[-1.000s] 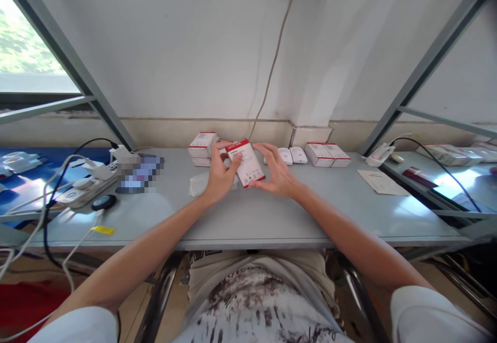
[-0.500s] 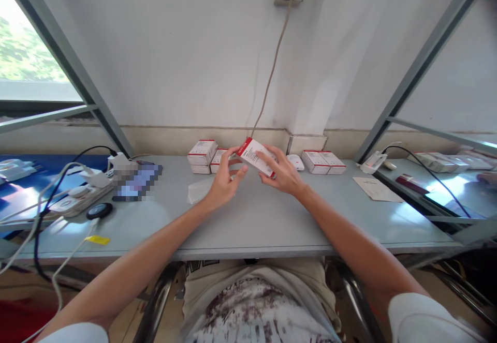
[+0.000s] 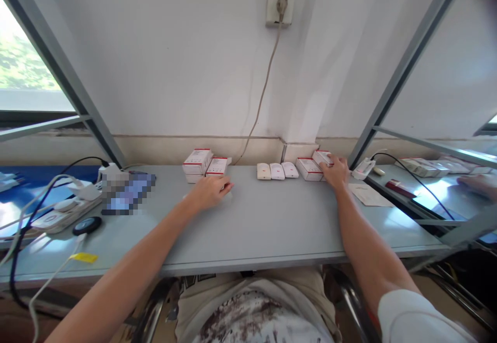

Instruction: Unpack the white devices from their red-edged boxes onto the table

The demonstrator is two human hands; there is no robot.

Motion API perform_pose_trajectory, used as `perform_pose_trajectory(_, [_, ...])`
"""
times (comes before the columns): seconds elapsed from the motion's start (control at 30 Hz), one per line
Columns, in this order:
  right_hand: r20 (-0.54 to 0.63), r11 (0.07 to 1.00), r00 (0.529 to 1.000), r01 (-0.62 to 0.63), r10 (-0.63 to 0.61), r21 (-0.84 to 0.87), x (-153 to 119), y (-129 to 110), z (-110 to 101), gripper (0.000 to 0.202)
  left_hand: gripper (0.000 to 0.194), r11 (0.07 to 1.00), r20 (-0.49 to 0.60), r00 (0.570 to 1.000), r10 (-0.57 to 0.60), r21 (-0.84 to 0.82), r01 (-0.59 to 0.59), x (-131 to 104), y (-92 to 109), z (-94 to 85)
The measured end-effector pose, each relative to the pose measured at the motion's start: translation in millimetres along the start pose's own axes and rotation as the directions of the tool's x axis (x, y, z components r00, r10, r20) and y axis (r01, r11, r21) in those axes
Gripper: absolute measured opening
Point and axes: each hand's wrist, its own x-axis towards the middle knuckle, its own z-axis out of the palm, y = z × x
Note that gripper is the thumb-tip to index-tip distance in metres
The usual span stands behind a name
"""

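Observation:
My right hand (image 3: 337, 171) is closed around a small white carton with red edges (image 3: 321, 158), tilted and resting against or on another red-and-white carton (image 3: 309, 169) at the back right. My left hand (image 3: 213, 192) is low over the table at centre left, fingers loosely apart, with no object visible in it. A bit of clear plastic shows beside and under it. Just behind that hand, a carton (image 3: 217, 166) stands by a stack of two cartons (image 3: 197, 162). Three small white devices (image 3: 277, 171) with red marks lie in a row between the groups.
On the left are a blurred-out phone (image 3: 130, 193), a power strip (image 3: 58, 216), a black round puck (image 3: 87, 225) and loose cables. A paper sheet (image 3: 370, 195) and a white plug adapter (image 3: 364, 168) lie at right, beside the metal frame. Another person's hand (image 3: 479, 182) appears at far right.
The carton held between both hands at the middle has gone to the back right in my right hand. My left hand has let go and moved left and down. The white devices are uncovered.

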Motion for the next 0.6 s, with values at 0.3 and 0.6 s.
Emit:
perform_pose_trajectory(0.3, [0.065,0.997,0.997,0.046,-0.05,0.063,3.8,-1.5,7.8,0.062,0.036,0.999,0.014,0.999,-0.049,-0.01,0.049,0.5,0.8,-2.1])
perform_pose_trajectory(0.6, [0.12,0.999,0.993,0.011,-0.016,0.038,4.1,-5.0,3.6,0.064,0.032,0.995,0.133,0.986,-0.096,0.005,0.097,-2.7,-5.6,-7.9])
